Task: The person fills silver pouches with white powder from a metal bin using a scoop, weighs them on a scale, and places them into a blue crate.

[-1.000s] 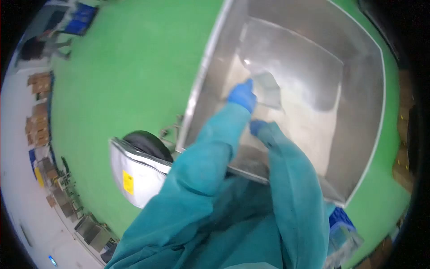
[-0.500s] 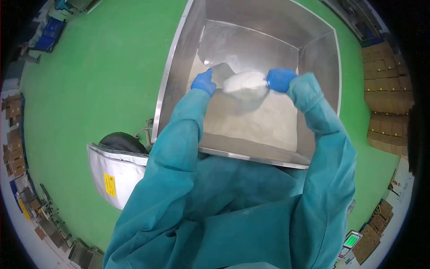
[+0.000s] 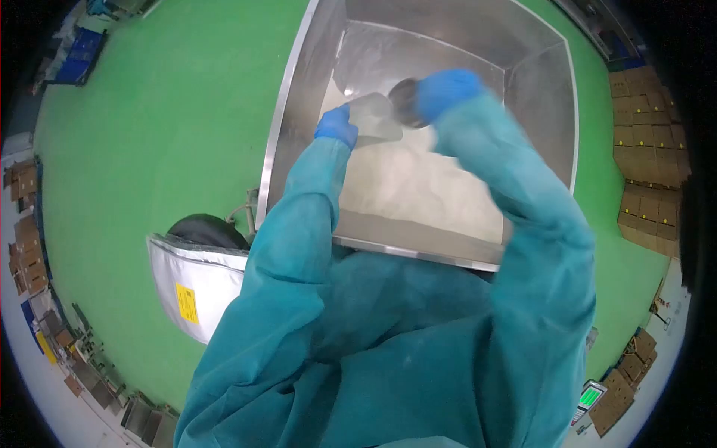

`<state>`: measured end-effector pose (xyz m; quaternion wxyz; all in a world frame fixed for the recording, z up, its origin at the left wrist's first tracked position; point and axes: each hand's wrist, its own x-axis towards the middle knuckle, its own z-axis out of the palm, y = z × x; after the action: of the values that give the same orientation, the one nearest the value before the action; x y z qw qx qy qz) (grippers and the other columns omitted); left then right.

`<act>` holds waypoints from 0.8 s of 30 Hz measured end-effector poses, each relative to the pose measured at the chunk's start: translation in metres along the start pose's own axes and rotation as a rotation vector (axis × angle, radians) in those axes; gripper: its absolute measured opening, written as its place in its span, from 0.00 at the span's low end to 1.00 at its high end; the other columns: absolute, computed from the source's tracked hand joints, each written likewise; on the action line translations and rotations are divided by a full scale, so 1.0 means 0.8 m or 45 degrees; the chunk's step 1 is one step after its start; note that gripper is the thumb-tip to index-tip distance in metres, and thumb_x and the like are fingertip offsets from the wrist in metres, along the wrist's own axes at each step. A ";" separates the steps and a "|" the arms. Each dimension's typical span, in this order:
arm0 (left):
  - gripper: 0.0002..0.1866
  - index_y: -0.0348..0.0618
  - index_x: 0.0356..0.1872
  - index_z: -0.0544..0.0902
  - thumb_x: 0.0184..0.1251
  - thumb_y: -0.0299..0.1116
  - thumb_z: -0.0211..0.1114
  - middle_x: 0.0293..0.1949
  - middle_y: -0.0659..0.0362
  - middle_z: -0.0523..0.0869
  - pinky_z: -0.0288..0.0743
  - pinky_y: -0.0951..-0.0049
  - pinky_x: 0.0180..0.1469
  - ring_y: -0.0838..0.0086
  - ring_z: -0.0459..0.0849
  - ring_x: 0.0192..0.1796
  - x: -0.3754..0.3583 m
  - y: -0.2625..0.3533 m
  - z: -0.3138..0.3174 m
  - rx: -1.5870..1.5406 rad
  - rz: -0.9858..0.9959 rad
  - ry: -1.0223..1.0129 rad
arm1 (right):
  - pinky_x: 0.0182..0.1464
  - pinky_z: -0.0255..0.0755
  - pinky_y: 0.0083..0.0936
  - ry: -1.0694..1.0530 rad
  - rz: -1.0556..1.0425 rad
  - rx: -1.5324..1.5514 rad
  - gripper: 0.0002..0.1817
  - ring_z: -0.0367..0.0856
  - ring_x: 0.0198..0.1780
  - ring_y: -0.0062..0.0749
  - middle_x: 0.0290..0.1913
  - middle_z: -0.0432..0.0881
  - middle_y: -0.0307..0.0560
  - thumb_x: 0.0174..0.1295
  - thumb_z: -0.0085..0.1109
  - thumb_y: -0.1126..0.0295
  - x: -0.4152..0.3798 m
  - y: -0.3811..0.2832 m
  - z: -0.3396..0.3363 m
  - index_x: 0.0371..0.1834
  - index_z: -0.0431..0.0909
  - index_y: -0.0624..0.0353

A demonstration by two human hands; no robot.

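Over the steel bin (image 3: 545,108), left to right: left grip (image 3: 337,125) is grasping a translucent bag (image 3: 371,114), which is showing against pale powder (image 3: 418,185); right grip (image 3: 450,95), blurred, is clenching a dark scoop (image 3: 404,103), which is hovering just beside the bag's right side, contact unclear
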<state>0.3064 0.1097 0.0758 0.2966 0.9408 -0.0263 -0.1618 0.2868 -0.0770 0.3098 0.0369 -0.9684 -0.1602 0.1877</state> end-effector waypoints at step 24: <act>0.29 0.44 0.60 0.73 0.52 0.31 0.58 0.54 0.47 0.78 0.70 0.63 0.60 0.55 0.77 0.57 -0.011 0.022 0.016 0.115 -0.012 -0.119 | 0.41 0.74 0.42 -0.126 0.224 -0.158 0.21 0.81 0.38 0.50 0.35 0.83 0.50 0.60 0.46 0.49 -0.026 0.139 0.058 0.31 0.84 0.52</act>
<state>0.2950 0.0892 0.0784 0.2516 0.9447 -0.0430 -0.2057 0.2842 -0.1881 0.2592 -0.0474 -0.9686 -0.0877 0.2276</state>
